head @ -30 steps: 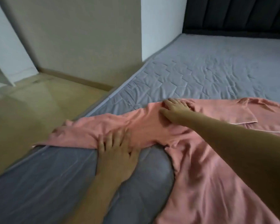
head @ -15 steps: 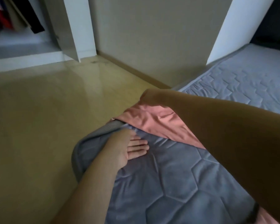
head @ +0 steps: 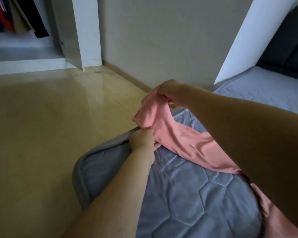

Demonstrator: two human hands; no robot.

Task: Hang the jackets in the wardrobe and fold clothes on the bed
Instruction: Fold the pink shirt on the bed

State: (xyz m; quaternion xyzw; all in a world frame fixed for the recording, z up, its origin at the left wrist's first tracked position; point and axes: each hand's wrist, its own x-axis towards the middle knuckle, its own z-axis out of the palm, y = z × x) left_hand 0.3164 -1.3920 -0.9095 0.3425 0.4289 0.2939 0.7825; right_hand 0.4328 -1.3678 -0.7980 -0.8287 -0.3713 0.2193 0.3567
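Note:
A pink garment (head: 175,134) lies across the grey quilted bed (head: 187,194), and one end of it is lifted off the mattress near the bed's left edge. My right hand (head: 169,91) grips the top corner of that raised end. My left hand (head: 142,140) pinches the same end lower down, just above the mattress edge. My right forearm hides much of the garment to the right. The open wardrobe (head: 24,31) stands at the top left with several dark, red and beige clothes hanging inside.
A yellow wooden floor (head: 50,126) spreads left of the bed. The white wardrobe door (head: 76,31) stands open toward the room. A beige wall (head: 162,40) runs behind, and the dark headboard (head: 286,40) is at the top right.
My view has swung left toward the bed's corner and wardrobe. Both hands left the flat garment, and now each holds its end, which is raised off the mattress.

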